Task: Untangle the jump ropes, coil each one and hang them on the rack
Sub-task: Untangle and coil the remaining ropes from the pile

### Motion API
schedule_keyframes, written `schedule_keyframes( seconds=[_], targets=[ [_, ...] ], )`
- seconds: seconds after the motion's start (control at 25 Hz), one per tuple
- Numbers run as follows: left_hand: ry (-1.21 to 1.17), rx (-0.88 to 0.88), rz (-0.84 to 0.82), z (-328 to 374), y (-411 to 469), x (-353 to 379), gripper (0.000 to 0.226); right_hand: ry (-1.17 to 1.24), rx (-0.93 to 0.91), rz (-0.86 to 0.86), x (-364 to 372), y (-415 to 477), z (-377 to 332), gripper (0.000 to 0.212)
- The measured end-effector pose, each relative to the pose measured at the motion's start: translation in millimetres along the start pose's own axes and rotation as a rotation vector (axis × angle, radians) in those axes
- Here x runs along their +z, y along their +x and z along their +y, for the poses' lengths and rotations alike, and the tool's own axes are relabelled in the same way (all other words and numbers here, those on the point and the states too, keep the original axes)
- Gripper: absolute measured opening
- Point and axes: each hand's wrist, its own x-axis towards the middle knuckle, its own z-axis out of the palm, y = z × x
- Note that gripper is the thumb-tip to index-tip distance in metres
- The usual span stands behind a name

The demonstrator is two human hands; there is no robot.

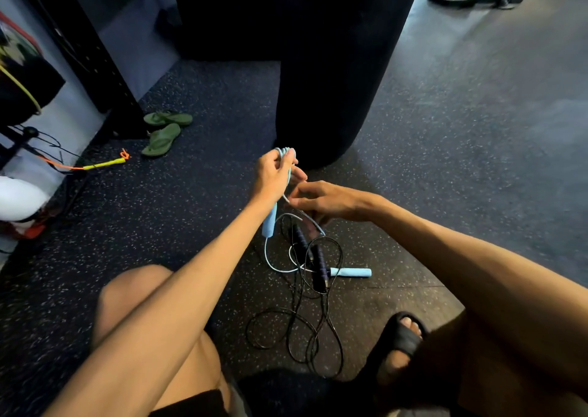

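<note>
Crouching over a speckled rubber floor [191,225], a person works w/ both bare hands above a tangle of jump ropes. Left hand [275,173] is raised and clenched round several loops of the light-blue rope [276,265]; the loops bunch over its fingers at the top, and one light-blue handle [269,222] hangs down just below the wrist. Right hand [324,202] sits just beside the left, fingers curled toward the blue cord near the palm; can't tell whether it actually pinches the cord or only touches it. From the hanging handle the blue cord drops in a curve to the floor and runs to the second blue handle [351,272], lying flat, approx. between the knees.

Black rope [299,330] lies loose on the floor in overlapping loops, its two dark handles [313,257] side by side, crossing over the blue cord. A foot in a black slide sandal [402,340] is near the black loops, right side.

Further off: green flip-flops [165,132] at left, beside a dark rack upright [95,63]; an orange-and-yellow rope [95,164] on the floor near it. Big dark punching bag [334,66] hangs just behind the hands.
</note>
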Motion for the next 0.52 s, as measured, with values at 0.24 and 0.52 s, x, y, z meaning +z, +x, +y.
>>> schedule_keyframes(
  seconds=[0.24, 0.52],
  targets=[
    [0.25, -0.011, -0.357, -5.0, -11.5, -4.9, 0.035, -0.066, -0.162, 0.286, -18.6, -23.9, -17.6, 0.05],
    [-0.25, -0.326, -0.694, 14.1, -23.2, -8.1, 0.047, 0.113, -0.198, 0.526, -47.0, -22.9, -7.6, 0.015]
  ],
)
